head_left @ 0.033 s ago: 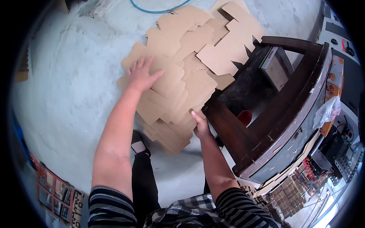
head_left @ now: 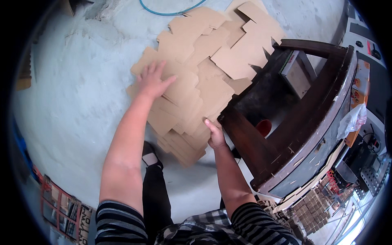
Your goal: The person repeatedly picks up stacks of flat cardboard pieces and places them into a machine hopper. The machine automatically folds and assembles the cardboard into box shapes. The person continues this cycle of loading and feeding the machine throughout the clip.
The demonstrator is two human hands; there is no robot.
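**Pressing on the cardboard pile**

Reaching far left, my left hand (head_left: 153,81) lies flat, grip open, on the cardboard blanks (head_left: 200,69) spread over the concrete floor (head_left: 73,118). My right hand (head_left: 215,134) touches the pile's near edge beside the dark wooden frame (head_left: 245,139); I cannot tell its grip.

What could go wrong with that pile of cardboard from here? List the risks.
1. The flat cardboard blanks lie loosely fanned on the concrete floor; with the left hand pressing on top, sheets may slide apart.
2. The right hand grips the pile's edge close to the dark wooden frame, so knuckles could get knocked.
3. The blue hose beside the pile could snag.
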